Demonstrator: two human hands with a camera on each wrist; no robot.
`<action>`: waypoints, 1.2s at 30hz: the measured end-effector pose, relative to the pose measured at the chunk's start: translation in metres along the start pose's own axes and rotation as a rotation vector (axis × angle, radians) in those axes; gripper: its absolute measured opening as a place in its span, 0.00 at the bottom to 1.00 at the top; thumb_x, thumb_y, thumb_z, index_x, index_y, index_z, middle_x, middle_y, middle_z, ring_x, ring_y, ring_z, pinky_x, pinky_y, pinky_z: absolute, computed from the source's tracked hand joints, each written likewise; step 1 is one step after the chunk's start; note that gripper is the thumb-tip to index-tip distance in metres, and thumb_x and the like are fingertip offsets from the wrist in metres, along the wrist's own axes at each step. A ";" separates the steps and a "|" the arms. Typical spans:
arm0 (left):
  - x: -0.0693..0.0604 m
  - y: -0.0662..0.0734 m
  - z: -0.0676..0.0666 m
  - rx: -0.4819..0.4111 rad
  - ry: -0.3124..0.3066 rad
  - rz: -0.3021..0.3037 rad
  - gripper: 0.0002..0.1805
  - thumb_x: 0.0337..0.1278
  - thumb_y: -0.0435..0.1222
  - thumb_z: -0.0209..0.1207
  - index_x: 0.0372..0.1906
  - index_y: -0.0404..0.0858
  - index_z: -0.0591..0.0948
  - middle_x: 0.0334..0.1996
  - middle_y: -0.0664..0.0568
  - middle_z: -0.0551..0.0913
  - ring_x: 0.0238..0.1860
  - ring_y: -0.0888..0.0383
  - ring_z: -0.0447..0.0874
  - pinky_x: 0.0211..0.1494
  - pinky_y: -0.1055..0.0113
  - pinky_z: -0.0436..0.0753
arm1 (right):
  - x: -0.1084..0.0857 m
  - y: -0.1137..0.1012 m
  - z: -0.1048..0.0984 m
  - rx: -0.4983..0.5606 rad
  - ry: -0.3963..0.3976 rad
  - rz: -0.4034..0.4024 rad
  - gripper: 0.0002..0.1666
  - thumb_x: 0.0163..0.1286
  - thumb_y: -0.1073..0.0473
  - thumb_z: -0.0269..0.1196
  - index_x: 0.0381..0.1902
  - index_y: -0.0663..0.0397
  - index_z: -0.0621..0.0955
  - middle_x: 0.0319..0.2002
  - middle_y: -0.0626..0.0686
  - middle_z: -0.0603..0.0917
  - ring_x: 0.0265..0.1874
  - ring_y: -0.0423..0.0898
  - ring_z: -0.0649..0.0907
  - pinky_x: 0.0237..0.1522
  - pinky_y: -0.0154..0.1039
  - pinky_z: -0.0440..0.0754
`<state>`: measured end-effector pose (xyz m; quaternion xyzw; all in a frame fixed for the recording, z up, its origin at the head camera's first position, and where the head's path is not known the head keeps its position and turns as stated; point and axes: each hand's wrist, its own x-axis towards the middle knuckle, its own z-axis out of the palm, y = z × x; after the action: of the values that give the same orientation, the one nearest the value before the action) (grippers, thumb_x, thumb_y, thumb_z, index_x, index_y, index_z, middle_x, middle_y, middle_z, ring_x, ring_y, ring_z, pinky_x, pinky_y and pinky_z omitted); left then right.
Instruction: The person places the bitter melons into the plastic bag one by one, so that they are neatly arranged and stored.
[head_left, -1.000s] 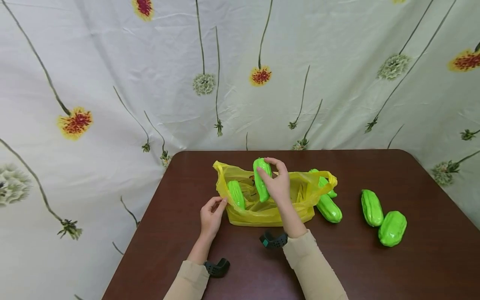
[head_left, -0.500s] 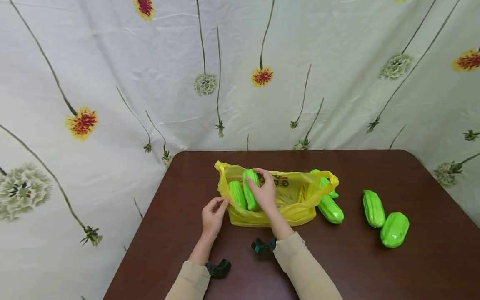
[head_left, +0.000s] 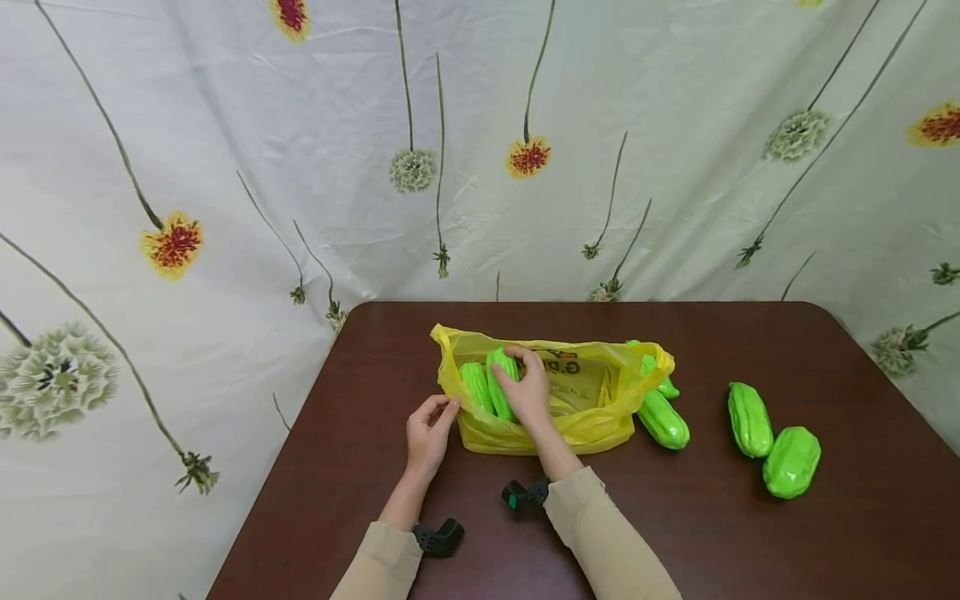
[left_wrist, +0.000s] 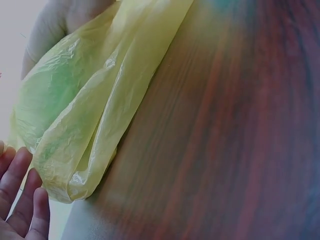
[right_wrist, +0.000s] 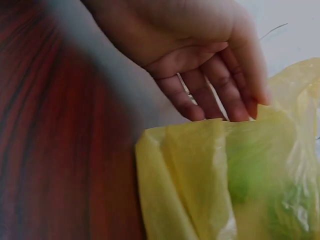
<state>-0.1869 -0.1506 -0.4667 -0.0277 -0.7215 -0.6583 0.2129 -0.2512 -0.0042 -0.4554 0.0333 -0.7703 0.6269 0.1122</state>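
A yellow plastic bag point(head_left: 592, 429) stands with its mouth wide on the table. Inside, at its left end, two bright green ridged gourds lean side by side. My right hand point(head_left: 527, 390) reaches into the bag and holds the right-hand gourd point(head_left: 501, 385) between thumb and fingers. Beside it, touching, is the other gourd point(head_left: 476, 387). My left hand point(head_left: 429, 433) pinches the bag's left rim. In the left wrist view, green shows through the plastic point(left_wrist: 100, 100). The bag's near wall point(right_wrist: 185, 175) hides my right fingertips in the right wrist view.
Two more green gourds, one nearer point(head_left: 663, 419) and one partly behind the bag's handle point(head_left: 666, 385), lie at the bag's right. Farther right are a long gourd point(head_left: 750, 419) and a rounder one point(head_left: 791, 462). A flowered cloth point(head_left: 480, 208) hangs behind the dark brown table point(head_left: 720, 533).
My right hand has moved left and down, lowering its gourd into the bag beside the other one. The left hand has kept its place at the rim.
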 end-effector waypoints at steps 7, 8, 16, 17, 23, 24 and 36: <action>0.000 0.000 -0.001 -0.005 -0.013 -0.037 0.09 0.61 0.29 0.58 0.31 0.23 0.80 0.29 0.33 0.81 0.31 0.47 0.80 0.37 0.69 0.79 | -0.002 0.010 0.003 -0.020 -0.005 0.012 0.19 0.63 0.56 0.65 0.51 0.56 0.78 0.52 0.56 0.74 0.52 0.54 0.74 0.52 0.51 0.71; 0.000 0.000 -0.001 -0.005 -0.015 -0.039 0.10 0.61 0.29 0.58 0.31 0.23 0.80 0.29 0.33 0.81 0.31 0.48 0.80 0.37 0.69 0.79 | -0.002 0.011 0.004 -0.020 -0.004 0.014 0.19 0.63 0.56 0.65 0.51 0.56 0.78 0.52 0.56 0.73 0.52 0.54 0.74 0.52 0.51 0.71; 0.000 -0.001 0.000 -0.003 -0.009 -0.021 0.08 0.60 0.28 0.58 0.31 0.23 0.80 0.28 0.34 0.81 0.29 0.49 0.80 0.35 0.73 0.77 | -0.003 0.024 0.006 -0.038 0.014 0.022 0.19 0.65 0.57 0.64 0.52 0.57 0.77 0.54 0.57 0.72 0.54 0.54 0.72 0.55 0.50 0.69; 0.000 -0.001 0.000 -0.003 -0.010 -0.025 0.08 0.60 0.28 0.58 0.31 0.24 0.80 0.28 0.34 0.81 0.30 0.48 0.80 0.35 0.73 0.77 | -0.003 0.026 0.006 -0.045 0.014 0.022 0.19 0.65 0.57 0.63 0.52 0.57 0.77 0.54 0.57 0.72 0.54 0.55 0.72 0.56 0.50 0.69; 0.000 0.000 0.000 0.001 -0.017 -0.038 0.09 0.60 0.28 0.58 0.31 0.23 0.80 0.29 0.33 0.81 0.31 0.46 0.80 0.36 0.74 0.76 | -0.005 0.033 0.006 -0.069 0.004 0.021 0.19 0.65 0.56 0.63 0.52 0.57 0.76 0.53 0.57 0.72 0.54 0.54 0.72 0.56 0.50 0.69; 0.001 0.000 0.000 0.001 -0.018 -0.038 0.09 0.60 0.28 0.58 0.31 0.23 0.80 0.29 0.32 0.81 0.31 0.46 0.80 0.36 0.74 0.76 | -0.005 0.034 0.006 -0.069 0.003 0.019 0.19 0.65 0.56 0.63 0.52 0.57 0.76 0.53 0.57 0.72 0.54 0.54 0.72 0.56 0.50 0.69; 0.001 -0.001 -0.001 -0.004 -0.020 -0.049 0.09 0.60 0.29 0.58 0.31 0.23 0.81 0.29 0.32 0.81 0.30 0.51 0.80 0.36 0.74 0.75 | -0.005 0.035 0.006 -0.065 -0.021 0.044 0.20 0.66 0.54 0.62 0.53 0.55 0.75 0.54 0.56 0.71 0.56 0.54 0.71 0.57 0.50 0.68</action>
<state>-0.1885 -0.1516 -0.4675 -0.0169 -0.7227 -0.6645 0.1894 -0.2536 -0.0035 -0.4908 0.0194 -0.7920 0.6033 0.0914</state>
